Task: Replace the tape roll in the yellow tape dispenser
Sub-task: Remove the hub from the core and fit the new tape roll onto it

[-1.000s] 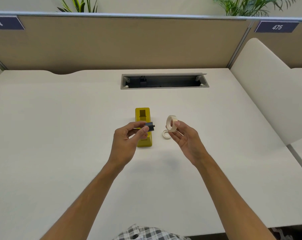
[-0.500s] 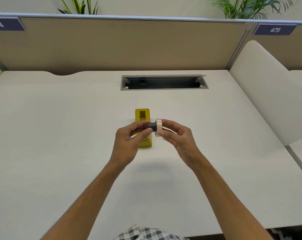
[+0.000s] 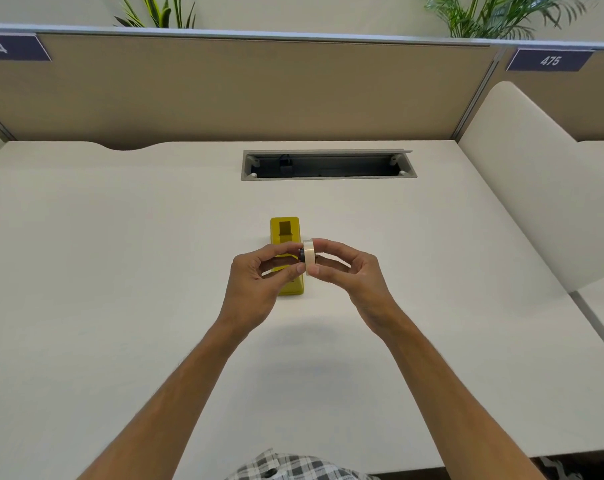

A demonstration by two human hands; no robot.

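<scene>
The yellow tape dispenser (image 3: 285, 233) lies on the white desk (image 3: 120, 254), its near half hidden behind my fingers. My left hand (image 3: 259, 285) pinches a small black spool (image 3: 301, 253), of which only a dark sliver shows. My right hand (image 3: 349, 275) holds a cream tape roll (image 3: 309, 255) upright by its rim, thumb below and fingers above. The roll sits over the spool's right end, just above the dispenser. An old tape ring seen earlier beside the dispenser is hidden now behind my right hand.
A grey cable slot (image 3: 328, 166) is set into the desk behind the dispenser. A tan partition (image 3: 259, 91) closes the back, and a white divider (image 3: 522, 188) rises on the right. The desk's front edge runs near my checked shirt (image 3: 293, 467).
My right hand brought the tape roll left from beside the dispenser to the spool in my left hand. The roll has slid over the spool, and both hands now meet above the dispenser.
</scene>
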